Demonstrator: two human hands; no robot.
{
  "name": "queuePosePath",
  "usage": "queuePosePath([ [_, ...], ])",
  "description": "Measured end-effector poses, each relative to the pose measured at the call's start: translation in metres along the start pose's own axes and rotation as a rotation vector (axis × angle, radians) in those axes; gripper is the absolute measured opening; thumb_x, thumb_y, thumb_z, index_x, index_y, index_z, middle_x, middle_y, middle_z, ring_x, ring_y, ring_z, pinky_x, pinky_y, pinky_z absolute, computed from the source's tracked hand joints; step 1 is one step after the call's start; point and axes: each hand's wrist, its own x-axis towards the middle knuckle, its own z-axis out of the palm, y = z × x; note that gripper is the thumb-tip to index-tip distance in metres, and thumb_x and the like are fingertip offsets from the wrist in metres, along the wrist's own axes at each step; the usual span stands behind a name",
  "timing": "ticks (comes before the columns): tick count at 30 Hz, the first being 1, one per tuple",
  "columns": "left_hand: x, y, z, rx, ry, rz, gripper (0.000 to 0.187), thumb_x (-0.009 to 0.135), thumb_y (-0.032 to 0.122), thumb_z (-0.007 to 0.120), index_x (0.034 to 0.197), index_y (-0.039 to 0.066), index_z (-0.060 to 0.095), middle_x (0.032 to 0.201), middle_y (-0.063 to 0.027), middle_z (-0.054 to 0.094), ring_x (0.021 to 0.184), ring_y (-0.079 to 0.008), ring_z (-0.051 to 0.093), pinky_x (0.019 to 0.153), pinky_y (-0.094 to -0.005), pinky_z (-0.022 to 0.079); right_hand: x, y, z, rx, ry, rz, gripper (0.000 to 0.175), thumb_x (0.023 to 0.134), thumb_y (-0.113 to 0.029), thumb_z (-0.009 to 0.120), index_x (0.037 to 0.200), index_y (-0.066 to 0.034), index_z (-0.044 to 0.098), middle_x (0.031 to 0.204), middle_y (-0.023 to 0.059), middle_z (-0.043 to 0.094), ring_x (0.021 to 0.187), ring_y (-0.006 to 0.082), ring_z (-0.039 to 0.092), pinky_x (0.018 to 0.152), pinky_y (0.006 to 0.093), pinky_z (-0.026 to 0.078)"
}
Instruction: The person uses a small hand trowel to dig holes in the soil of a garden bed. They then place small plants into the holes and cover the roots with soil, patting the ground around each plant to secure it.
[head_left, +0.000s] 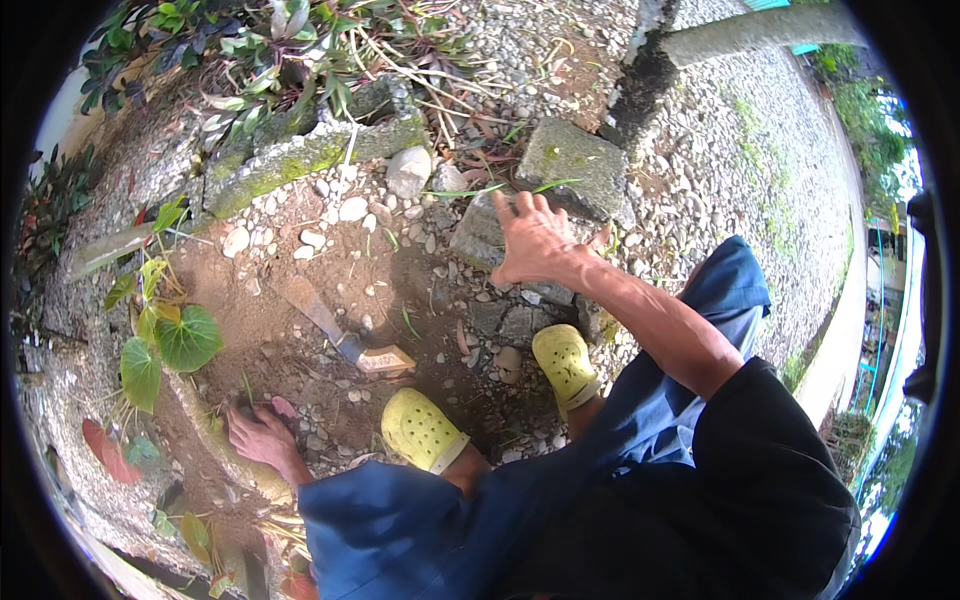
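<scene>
My right hand (534, 236) is spread over a rough stone block (477, 229), fingers apart; whether the fingertips touch it I cannot tell. A larger mossy concrete block (574, 165) lies just beyond. My left hand (262, 439) is low at the left, on or just above the soil by a low concrete edge, its fingertips partly hidden, so a hold on anything cannot be made out. Between the hands a trowel-like tool with a worn metal blade (311, 304) and a wooden handle (386, 358) lies on the brown soil.
Yellow clogs (424, 430) are on my feet. A mossy concrete border (277, 174) with plants behind it runs across the upper left. Leafy stems (187, 339) stand at the left. Pebbles (352, 209) are scattered about, and a tree trunk (645, 82) rises at the upper right.
</scene>
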Motion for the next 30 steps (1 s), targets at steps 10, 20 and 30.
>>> queuePosePath([
  [10,-0.002,0.004,-0.007,0.114,-0.035,-0.047,0.047,0.102,0.043,0.055,0.141,0.017,0.062,0.141,-0.0048,0.065,0.126,-0.0303,0.059,0.104,-0.0484,0.044,0.075,-0.047,0.027,0.430,0.005,0.194,0.149,0.077,-0.086,0.068,0.161,0.0136,-0.003,0.159,0.0412,0.026,0.145,0.0534,0.039,0.119,0.0530,0.041],
  [20,0.000,-0.002,0.004,0.047,0.006,-0.012,0.047,0.102,0.038,0.054,0.145,0.020,0.060,0.144,-0.0028,0.065,0.128,-0.0297,0.059,0.104,-0.0500,0.044,0.074,0.159,-0.072,-0.210,-0.051,0.152,0.117,0.086,-0.066,0.076,0.166,-0.0012,0.018,0.156,0.0318,0.038,0.134,0.0409,0.052,0.109,0.0557,0.048],
  [30,-0.001,0.002,-0.004,0.059,-0.017,-0.025,0.049,0.101,0.038,0.056,0.143,0.014,0.060,0.142,-0.0081,0.065,0.127,-0.0320,0.057,0.104,-0.0484,0.043,0.136,0.216,-0.038,0.169,0.026,0.184,0.133,0.077,-0.081,0.074,0.168,-0.0040,0.015,0.169,0.0296,0.021,0.156,0.0434,0.028,0.128,0.0522,0.027],
])
